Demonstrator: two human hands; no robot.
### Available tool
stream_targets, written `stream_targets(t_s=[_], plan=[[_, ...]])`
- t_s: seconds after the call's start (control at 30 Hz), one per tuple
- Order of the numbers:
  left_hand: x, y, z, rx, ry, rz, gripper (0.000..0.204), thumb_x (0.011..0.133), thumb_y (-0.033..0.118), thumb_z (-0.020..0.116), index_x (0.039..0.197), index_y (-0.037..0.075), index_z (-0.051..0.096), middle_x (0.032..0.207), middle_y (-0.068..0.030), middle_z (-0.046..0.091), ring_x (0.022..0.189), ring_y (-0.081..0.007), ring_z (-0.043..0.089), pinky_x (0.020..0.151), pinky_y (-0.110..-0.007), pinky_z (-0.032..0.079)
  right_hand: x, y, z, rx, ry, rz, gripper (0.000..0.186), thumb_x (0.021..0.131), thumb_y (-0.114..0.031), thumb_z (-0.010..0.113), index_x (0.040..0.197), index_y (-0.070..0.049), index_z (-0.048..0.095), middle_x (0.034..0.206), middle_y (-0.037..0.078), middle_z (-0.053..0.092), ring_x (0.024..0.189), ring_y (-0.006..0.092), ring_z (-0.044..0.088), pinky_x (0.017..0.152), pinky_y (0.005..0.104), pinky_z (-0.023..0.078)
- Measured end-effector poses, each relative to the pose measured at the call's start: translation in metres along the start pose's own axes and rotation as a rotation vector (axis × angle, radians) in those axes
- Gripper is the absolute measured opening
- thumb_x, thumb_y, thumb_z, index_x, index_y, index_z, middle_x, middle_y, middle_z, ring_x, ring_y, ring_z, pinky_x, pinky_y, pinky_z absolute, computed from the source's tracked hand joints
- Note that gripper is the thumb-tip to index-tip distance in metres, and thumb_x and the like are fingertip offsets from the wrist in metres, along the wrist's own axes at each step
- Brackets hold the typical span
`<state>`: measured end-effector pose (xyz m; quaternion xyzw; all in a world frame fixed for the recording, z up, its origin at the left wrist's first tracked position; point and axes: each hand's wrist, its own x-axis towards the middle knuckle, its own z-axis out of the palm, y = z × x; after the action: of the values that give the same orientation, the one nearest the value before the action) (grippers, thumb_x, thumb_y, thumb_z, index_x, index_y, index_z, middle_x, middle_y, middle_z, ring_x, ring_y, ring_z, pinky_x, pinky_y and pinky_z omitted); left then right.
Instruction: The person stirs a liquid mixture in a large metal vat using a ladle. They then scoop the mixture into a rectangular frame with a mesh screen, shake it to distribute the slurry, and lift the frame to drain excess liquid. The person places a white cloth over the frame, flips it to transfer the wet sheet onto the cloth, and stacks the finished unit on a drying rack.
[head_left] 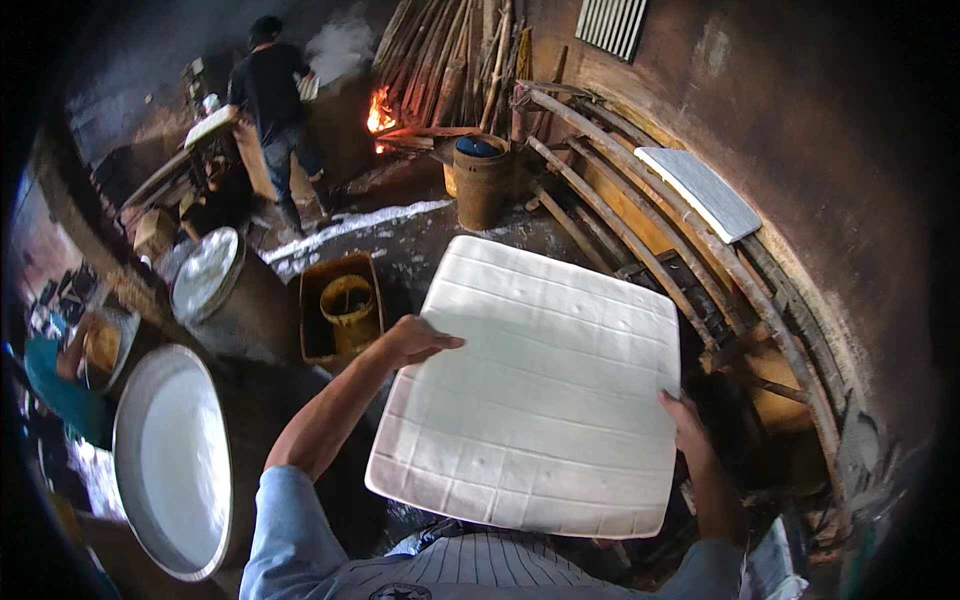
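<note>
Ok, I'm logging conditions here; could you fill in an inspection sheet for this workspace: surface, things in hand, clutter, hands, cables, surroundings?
Surface: dark floor with a white streak.
Things in hand: white slab with faint lines.
Clutter: yellow bucket, rusty bucket, metal basin with white contents.
Hands: left hand grips the slab's left edge, right hand its right edge.
Cables: nothing seen.
Surroundings: fire beside stacked wood; pole rack bearing a white board; person in dark clothes beyond.

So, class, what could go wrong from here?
The white slab might slip if the left hand or right hand, each at one side edge, loosens its grip. The open basin of white liquid, left of the left arm, could spill if bumped. Flames look near leaning wooden poles, which might catch.
</note>
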<state>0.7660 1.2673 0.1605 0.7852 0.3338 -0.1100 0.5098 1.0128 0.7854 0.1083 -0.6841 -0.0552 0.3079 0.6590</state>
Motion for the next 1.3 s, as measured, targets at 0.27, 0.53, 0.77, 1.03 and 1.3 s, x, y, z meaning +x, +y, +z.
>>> stream_targets(t_s=[0.27, 0.53, 0.77, 1.03, 1.3], plan=[[0.158, -0.041, -0.242, -0.192, 0.275, 0.083, 0.052, 0.072, 0.027, 0.084, 0.105, -0.008, 0.063, 0.094, -0.0064, 0.067, 0.081, -0.0132, 0.06, 0.071, -0.026, 0.048, 0.316, -0.045, 0.211, -0.093, -0.183, 0.121, 0.05, 0.084, -0.029, 0.071, 0.122, 0.001, 0.059, 0.127, 0.01, 0.059, 0.12, 0.0182, 0.05, 0.105, 0.0317, 0.031], [0.322, 0.028, -0.439, -0.462, 0.217, 0.126, 0.037, 0.081, 0.006, 0.073, 0.113, -0.005, 0.06, 0.109, -0.0124, 0.065, 0.101, -0.021, 0.062, 0.09, -0.03, 0.048, 0.542, -0.163, 0.355, -0.179, -0.129, 0.141, 0.064, 0.074, -0.046, 0.076, 0.117, -0.001, 0.062, 0.115, 0.013, 0.063, 0.116, 0.0238, 0.05, 0.098, 0.0456, 0.037], [0.522, 0.147, -0.508, -0.469, 0.117, 0.189, 0.037, 0.074, 0.014, 0.082, 0.104, -0.001, 0.065, 0.098, -0.0023, 0.065, 0.088, -0.0115, 0.059, 0.074, -0.025, 0.048, 0.715, -0.26, 0.337, -0.095, -0.192, -0.054, 0.06, 0.078, -0.038, 0.075, 0.121, 0.0, 0.056, 0.108, 0.009, 0.064, 0.101, 0.0197, 0.058, 0.091, 0.0353, 0.042], [0.808, 0.347, -0.506, -0.402, -0.142, 0.364, 0.048, 0.072, 0.011, 0.082, 0.114, 0.001, 0.06, 0.108, -0.0046, 0.063, 0.096, -0.0153, 0.06, 0.086, -0.028, 0.048, 0.897, -0.342, 0.219, -0.048, 0.14, -0.067, 0.045, 0.08, -0.033, 0.075, 0.107, 0.001, 0.063, 0.093, 0.01, 0.066, 0.079, 0.0203, 0.064, 0.072, 0.0357, 0.053], [1.046, 0.549, -0.466, -0.28, -0.39, 0.354, 0.037, 0.075, 0.015, 0.08, 0.106, 0.0, 0.065, 0.096, -0.0057, 0.067, 0.083, -0.0162, 0.064, 0.075, -0.031, 0.053, 1.005, -0.411, 0.103, 0.237, 0.333, 0.04, 0.046, 0.078, -0.03, 0.077, 0.11, 0.0, 0.063, 0.1, 0.011, 0.066, 0.088, 0.0234, 0.066, 0.076, 0.0426, 0.054]])
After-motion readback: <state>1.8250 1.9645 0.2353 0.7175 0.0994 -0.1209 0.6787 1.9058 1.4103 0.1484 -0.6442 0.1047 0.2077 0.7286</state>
